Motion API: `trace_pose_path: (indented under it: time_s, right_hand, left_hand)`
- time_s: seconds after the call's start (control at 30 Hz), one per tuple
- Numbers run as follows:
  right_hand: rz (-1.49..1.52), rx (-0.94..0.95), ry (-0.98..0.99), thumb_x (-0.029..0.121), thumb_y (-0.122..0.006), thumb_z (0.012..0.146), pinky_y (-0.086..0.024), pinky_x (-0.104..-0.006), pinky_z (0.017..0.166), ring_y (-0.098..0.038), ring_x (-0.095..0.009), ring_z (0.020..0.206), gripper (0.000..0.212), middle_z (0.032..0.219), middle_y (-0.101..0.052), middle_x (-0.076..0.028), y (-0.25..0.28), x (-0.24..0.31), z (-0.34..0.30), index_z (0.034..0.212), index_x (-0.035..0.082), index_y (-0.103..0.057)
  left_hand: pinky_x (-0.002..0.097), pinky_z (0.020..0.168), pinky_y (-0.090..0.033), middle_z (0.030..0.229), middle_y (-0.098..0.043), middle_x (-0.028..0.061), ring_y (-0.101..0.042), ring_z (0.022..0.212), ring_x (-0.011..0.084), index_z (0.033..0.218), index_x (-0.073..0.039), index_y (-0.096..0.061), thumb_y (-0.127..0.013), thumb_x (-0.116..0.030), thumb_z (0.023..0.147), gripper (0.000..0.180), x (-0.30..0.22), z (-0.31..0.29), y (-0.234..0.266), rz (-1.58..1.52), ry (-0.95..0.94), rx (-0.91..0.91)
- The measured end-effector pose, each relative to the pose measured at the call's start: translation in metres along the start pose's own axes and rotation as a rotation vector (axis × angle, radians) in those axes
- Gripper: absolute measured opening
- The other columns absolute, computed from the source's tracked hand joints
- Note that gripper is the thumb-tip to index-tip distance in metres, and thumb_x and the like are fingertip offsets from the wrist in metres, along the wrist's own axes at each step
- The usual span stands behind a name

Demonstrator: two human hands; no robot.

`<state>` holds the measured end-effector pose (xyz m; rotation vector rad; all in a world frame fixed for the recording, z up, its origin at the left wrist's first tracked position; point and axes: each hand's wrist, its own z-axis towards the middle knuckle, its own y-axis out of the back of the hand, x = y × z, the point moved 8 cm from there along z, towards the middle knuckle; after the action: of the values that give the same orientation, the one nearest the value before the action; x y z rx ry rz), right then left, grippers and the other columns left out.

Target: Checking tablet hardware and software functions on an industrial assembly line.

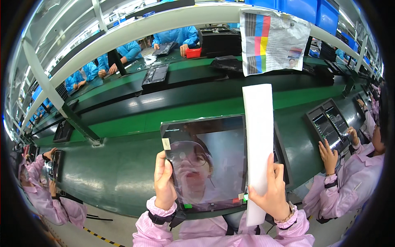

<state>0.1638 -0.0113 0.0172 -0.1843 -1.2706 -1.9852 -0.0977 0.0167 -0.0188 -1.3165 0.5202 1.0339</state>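
A flat, glossy, black-bordered glass tablet [230, 164] is gripped at its left edge by the left hand [164, 183], fingers curled closed around it. A long, white, foam-like strip [259, 131] is pinched near its lower end between the right hand's [271, 195] thumb and bent fingers, overlapping the tablet's right side. The tablet could tip if the left fingers' grip were loosened; its screen could be scuffed if the strip were dragged across. The screen is faced toward the wearer; its long axis seemingly runs sideways between the hands. The strip is pointed away from the right fingers, lengthwise.
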Motion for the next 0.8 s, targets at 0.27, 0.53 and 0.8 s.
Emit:
trace_pose_path:
  time_s: [0.27,0.53,0.8]
  right_hand:
    - [-0.017,-0.007,-0.060,0.009,-0.070,0.062,-0.048,-0.0388,0.068,-0.051,-0.033,0.084,0.097,0.100,-0.044,-0.023,0.006,-0.005,-0.034,0.141,-0.012,-0.018]
    - [-0.017,-0.025,-0.020,0.015,-0.074,0.064,-0.048,-0.0352,0.057,-0.050,-0.030,0.079,0.094,0.096,-0.044,-0.023,0.010,-0.011,-0.039,0.138,-0.015,-0.024]
    - [-0.009,-0.051,-0.026,0.014,-0.073,0.064,-0.050,-0.0355,0.060,-0.052,-0.030,0.080,0.094,0.098,-0.044,-0.023,0.005,-0.011,-0.033,0.139,-0.013,-0.024]
  left_hand:
    - [0.0286,0.089,-0.044,0.110,-0.058,0.0071,-0.056,0.101,0.0154,0.122,-0.005,-0.041,-0.046,-0.017,0.096,0.030,0.006,-0.011,-0.019,-0.096,0.056,0.039]
    - [0.0285,0.089,-0.044,0.112,-0.057,0.0069,-0.055,0.102,0.0148,0.122,-0.005,-0.040,-0.045,-0.019,0.098,0.029,0.022,-0.020,-0.025,-0.092,0.123,0.037]
    - [0.0285,0.088,-0.045,0.110,-0.056,0.0066,-0.055,0.101,0.0127,0.121,-0.005,-0.040,-0.043,-0.022,0.099,0.028,0.025,-0.022,-0.023,0.011,0.146,0.023]
